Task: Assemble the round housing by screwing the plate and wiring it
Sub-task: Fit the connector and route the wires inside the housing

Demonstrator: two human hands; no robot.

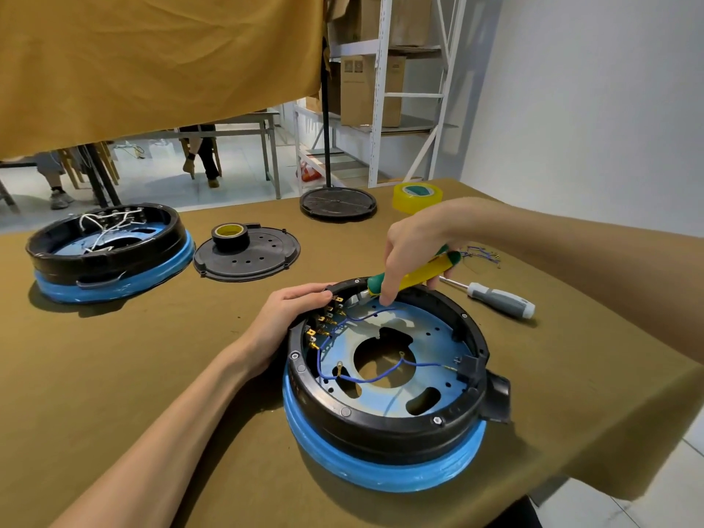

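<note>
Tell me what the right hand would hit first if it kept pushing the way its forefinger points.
The right hand grips the yellow-green screwdriver, forefinger aimed down into the near round housing. Going on, it would likely meet the blue wire first, then the blue plate beneath; depth is unclear.

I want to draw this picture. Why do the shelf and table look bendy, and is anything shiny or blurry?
In the head view, the wide lens bows the white shelf and the table edges; light glares off the blue plate inside the round housing; the right hand and its screwdriver look slightly smeared; soft shadows lie under the housing.
</note>
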